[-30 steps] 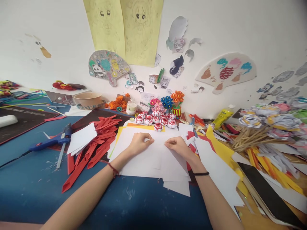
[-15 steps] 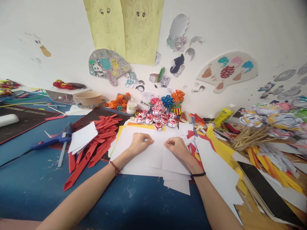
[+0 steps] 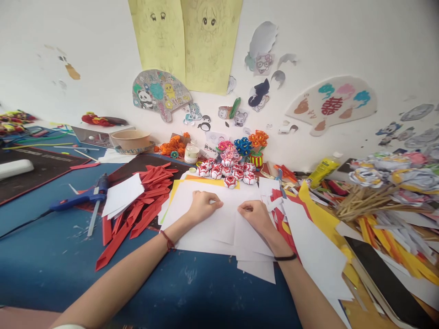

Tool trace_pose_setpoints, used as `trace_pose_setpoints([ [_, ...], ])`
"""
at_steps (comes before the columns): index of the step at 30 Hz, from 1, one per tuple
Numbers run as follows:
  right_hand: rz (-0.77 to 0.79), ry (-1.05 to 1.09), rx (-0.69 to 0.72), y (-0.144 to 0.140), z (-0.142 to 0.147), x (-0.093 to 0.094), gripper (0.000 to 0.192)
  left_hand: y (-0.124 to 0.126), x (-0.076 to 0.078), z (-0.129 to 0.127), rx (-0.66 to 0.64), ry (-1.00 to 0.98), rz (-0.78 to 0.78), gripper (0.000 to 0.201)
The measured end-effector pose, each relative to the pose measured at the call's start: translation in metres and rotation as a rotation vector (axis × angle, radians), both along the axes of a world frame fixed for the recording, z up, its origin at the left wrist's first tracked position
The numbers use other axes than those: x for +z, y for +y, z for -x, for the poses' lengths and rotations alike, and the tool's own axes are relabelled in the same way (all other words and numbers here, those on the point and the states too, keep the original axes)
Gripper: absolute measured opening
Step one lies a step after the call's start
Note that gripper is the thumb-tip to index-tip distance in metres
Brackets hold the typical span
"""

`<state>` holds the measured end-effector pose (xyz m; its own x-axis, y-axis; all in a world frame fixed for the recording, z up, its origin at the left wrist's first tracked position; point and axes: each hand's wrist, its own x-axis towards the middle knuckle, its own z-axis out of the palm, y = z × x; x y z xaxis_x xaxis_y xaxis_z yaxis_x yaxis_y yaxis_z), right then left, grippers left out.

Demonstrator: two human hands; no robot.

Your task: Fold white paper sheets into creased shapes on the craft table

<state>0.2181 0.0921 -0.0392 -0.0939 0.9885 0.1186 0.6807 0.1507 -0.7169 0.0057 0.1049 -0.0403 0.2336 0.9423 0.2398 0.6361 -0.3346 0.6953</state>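
My left hand (image 3: 205, 206) hovers over the left part of a stack of white paper sheets (image 3: 192, 237), its thumb and forefinger pinched together. Facing it, my right hand (image 3: 254, 214) makes a similar pinch above the stack's right side. A small gap separates the two hands. Whatever they grip, if anything, blends into the white paper and I cannot make it out. Just beyond the hands sit several red-and-white paper flowers (image 3: 229, 179). Loose white sheets (image 3: 257, 270) stick out from under my right wrist.
Folded red paper strips (image 3: 147, 201), small white sheets (image 3: 122, 195) and a blue glue gun (image 3: 77, 200) lie to the left. On the right are a dark phone-like slab (image 3: 384, 278), yellow paper (image 3: 317, 210) and stemmed paper flowers (image 3: 366, 176). A bowl (image 3: 130, 140) stands at the back.
The whole scene has shifted slightly to the right in view, as the camera turned a little left. Both hands keep the same pinched pose over the paper.
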Motion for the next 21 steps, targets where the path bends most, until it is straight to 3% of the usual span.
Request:
trace_pose_setpoints([
  [21,-0.028,-0.032,-0.055,-0.008,0.007,0.008,0.016,0.001,-0.003,0.001,0.032,0.026,0.003,0.017],
])
